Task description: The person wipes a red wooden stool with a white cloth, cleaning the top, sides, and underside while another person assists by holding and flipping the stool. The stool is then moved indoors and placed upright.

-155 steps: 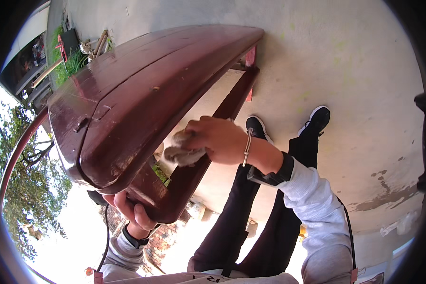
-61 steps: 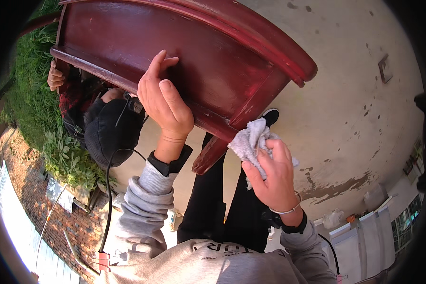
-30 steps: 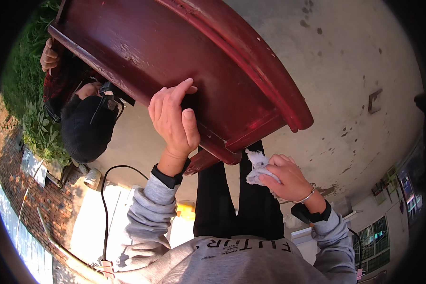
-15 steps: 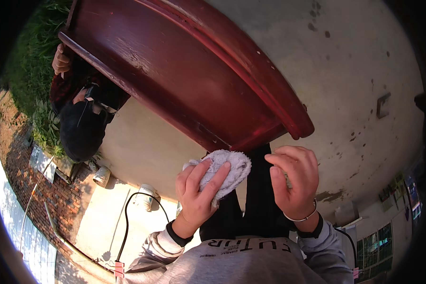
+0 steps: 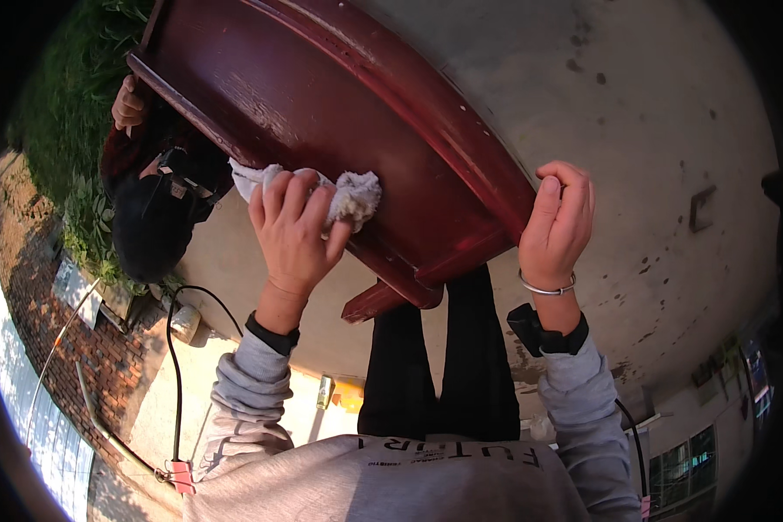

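A dark red wooden piece of furniture (image 5: 322, 113), with raised rims and a long curved edge, slants across the upper middle. My left hand (image 5: 289, 230) is closed on a white towelling cloth (image 5: 357, 196). The cloth lies bunched over the left rim and reaches onto the red panel. Beside the curved right edge, my right hand (image 5: 558, 222) is loosely closed, fingers bent over toward the thumb, and nothing shows in it. Whether its side touches the wood I cannot tell. A silver bracelet (image 5: 548, 285) circles my right wrist.
At the left, another person in a dark cap (image 5: 152, 230) has a hand (image 5: 129, 104) by the furniture's far left corner. Pale concrete floor (image 5: 635, 157) spreads to the right. Black cables (image 5: 178, 357) loop near my sleeves. Plants and a bucket (image 5: 184, 322) stand at the left.
My left hand has moved up and left with the cloth, from in front of the furniture onto its left rim. My right hand has risen to the curved edge, and its fingers have curled in.
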